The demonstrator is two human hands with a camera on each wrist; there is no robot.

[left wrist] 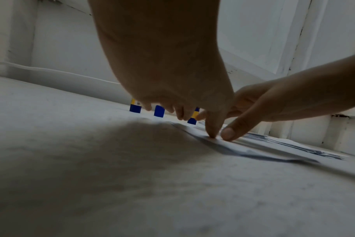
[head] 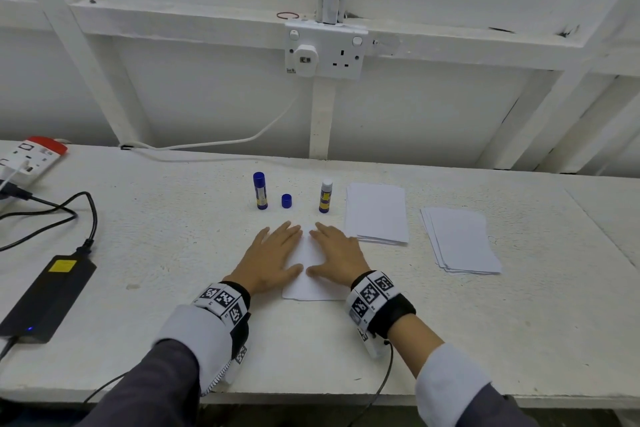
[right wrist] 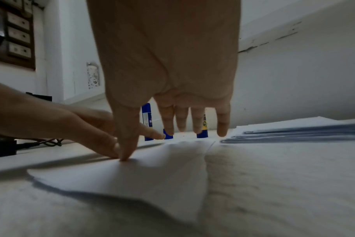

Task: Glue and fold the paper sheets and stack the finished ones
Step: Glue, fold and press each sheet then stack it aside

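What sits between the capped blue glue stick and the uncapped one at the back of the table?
A loose blue cap stands between the capped glue stick and the uncapped glue stick, touching neither; the head view shows it best.

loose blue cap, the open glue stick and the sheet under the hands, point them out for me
loose blue cap (head: 286,200): head view, on its side wall.
open glue stick (head: 325,197): head view, on its label.
sheet under the hands (head: 313,289): head view, on its bare near part, between the wrists.
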